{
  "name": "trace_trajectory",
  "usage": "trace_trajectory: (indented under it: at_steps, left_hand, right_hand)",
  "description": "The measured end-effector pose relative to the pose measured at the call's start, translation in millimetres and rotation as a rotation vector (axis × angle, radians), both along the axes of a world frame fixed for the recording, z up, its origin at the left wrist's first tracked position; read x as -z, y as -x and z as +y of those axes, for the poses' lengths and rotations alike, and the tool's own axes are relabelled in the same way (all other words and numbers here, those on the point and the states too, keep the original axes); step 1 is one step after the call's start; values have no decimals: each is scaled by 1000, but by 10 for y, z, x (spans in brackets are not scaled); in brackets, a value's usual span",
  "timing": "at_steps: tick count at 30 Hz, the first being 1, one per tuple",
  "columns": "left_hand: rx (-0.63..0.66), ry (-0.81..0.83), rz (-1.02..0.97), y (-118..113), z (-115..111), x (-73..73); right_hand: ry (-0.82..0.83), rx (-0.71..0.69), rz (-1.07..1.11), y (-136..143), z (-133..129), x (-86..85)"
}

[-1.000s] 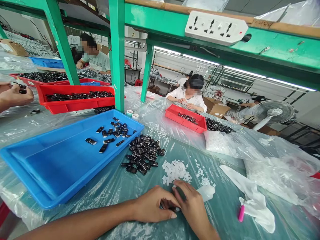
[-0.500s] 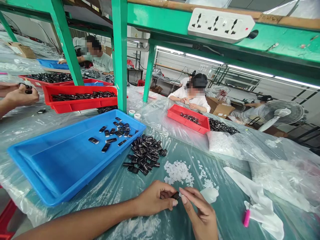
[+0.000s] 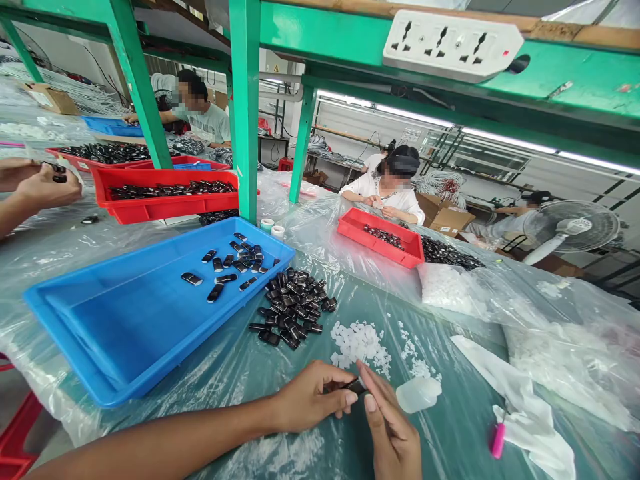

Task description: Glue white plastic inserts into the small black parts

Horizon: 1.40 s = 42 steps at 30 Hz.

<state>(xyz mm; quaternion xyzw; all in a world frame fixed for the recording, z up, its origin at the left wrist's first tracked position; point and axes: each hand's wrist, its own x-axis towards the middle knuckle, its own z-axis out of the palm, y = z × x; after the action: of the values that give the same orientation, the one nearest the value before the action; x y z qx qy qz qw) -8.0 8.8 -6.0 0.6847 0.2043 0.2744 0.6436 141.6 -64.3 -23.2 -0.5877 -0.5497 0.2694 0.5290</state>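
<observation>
Worktable (image 3: 215, 373): green, under clear plastic.
L hand (image 3: 313, 400): I pinch blk part (image 3: 356, 385), btwn both hands, nr white bits (image 3: 357, 343).
R hand (image 3: 393, 423): fingers straight at part's tip; can't tell if gripping.
Blk pile (image 3: 295, 303): beside blue tray (image 3: 115, 333).

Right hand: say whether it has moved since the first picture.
Yes: the right hand has swung leftward from the white bottle, uncovering more of it.

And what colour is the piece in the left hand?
The piece is mostly black, in the head view.
</observation>
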Motion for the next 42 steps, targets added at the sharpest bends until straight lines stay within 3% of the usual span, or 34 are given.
trace_trajectory:
  at_steps: [5,8,11,14,17,25,42]
  left_hand:
    - [15,41,-43,0,24,19]
    - [8,43,-40,-10,44,11]
    - [-107,43,-56,-29,72,10]
    - [-235,52,-59,-39,93,19]
    - [-240,38,-40,-37,91,20]
    - [-178,-41,15,-16,43,-26]
    - [-182,-119,75,-2,44,-31]
  right_hand:
    - [-15,-30,78,53,-11,22]
    - [49,21,-58,23,1,-19]
    - [20,52,-408,-125,69,-41]
    - [-138,41,-997,-328,184,-10]
    - [-155,86,-1312,-438,291,30]
    - [-105,83,-1380,-352,385,30]
    - [-133,-60,-1272,-391,386,131]
